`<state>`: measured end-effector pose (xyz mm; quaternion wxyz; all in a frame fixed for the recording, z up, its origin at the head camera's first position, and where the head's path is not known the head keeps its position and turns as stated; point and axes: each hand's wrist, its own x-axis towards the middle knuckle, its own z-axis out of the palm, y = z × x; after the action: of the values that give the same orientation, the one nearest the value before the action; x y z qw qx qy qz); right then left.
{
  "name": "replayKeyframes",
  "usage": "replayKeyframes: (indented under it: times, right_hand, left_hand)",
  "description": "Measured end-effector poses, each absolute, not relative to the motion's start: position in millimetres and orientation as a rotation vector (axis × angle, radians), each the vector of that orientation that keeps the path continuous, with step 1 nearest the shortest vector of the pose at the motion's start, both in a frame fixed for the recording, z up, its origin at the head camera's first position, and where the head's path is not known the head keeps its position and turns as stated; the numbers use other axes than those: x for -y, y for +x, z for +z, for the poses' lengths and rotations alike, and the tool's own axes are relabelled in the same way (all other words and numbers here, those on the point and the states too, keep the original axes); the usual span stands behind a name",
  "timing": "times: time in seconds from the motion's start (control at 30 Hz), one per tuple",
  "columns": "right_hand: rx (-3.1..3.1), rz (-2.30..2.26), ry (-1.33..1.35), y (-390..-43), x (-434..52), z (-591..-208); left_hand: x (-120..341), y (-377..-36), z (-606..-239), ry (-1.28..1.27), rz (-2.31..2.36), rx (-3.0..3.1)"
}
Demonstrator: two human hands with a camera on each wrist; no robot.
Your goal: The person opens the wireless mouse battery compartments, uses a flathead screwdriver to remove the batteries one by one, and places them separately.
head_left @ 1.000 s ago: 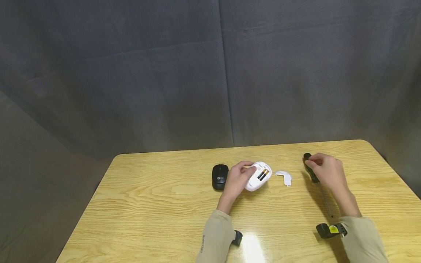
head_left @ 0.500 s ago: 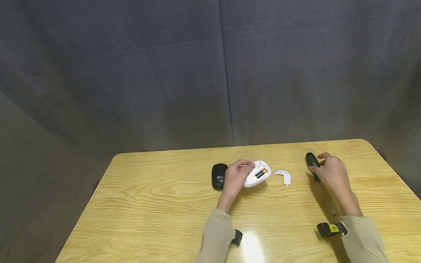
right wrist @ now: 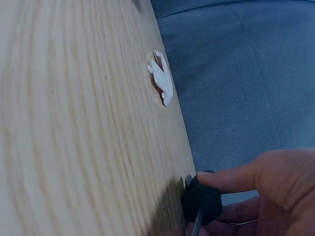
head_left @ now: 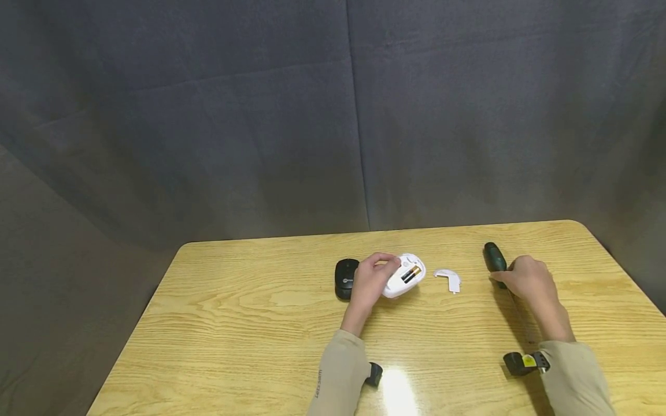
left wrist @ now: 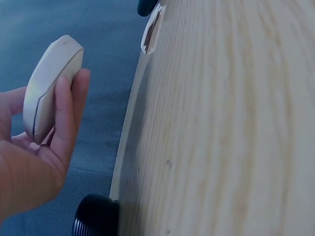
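My left hand (head_left: 368,281) holds a white computer mouse (head_left: 393,287) bottom side up, thumb on its underside. Its battery bay is uncovered, and two black-and-gold batteries (head_left: 411,274) lie in it. The left wrist view shows the mouse (left wrist: 51,83) side-on, raised off the table between thumb and fingers. On the right, my right hand (head_left: 531,283) grips a dark green screwdriver (head_left: 494,256) at the shaft end of its handle. In the right wrist view, my thumb lies on one side of that handle (right wrist: 203,200) and fingers on the other. The thin shaft points toward me.
A white battery cover (head_left: 454,282) lies between the two hands. Just left of my left hand is a black mouse (head_left: 346,280), partly hidden by it. The wooden table (head_left: 234,346) ends at a grey curtain (head_left: 286,144) behind.
My right hand let its fingers spread, moved down the screwdriver's handle toward the shaft and gripped it there. My left hand shifted the white mouse slightly left.
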<state>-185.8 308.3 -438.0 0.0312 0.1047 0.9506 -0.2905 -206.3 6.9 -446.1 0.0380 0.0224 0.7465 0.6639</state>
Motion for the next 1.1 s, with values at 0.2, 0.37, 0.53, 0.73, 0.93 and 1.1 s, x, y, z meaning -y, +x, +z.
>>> replayKeyframes:
  times: [0.2, 0.37, 0.53, 0.73, 0.93, 1.1]
  right_hand:
    - [-2.896, -0.985, 0.307, -186, -309, -438]
    - [-2.717, -1.506, 0.282, -190, -306, -432]
    - [-2.112, -2.248, 0.156, -194, -305, -427]
    - [-1.302, -2.731, 0.027, -193, -304, -423]
    - [-0.822, -2.85, -0.13, -195, -293, -420]
    - [-0.638, -2.874, -0.24, -195, -284, -418]
  left_hand:
    - [-9, -205, -445, 0.074, 2.059, -2.209]
    - [-10, -205, -446, 0.075, 2.049, -2.23]
    - [-10, -206, -447, 0.083, 2.01, -2.291]
    - [-10, -207, -448, 0.083, 1.983, -2.324]
    - [-10, -205, -447, 0.091, 2.047, -2.217]
    - [-10, -204, -447, 0.11, 2.025, -2.278]
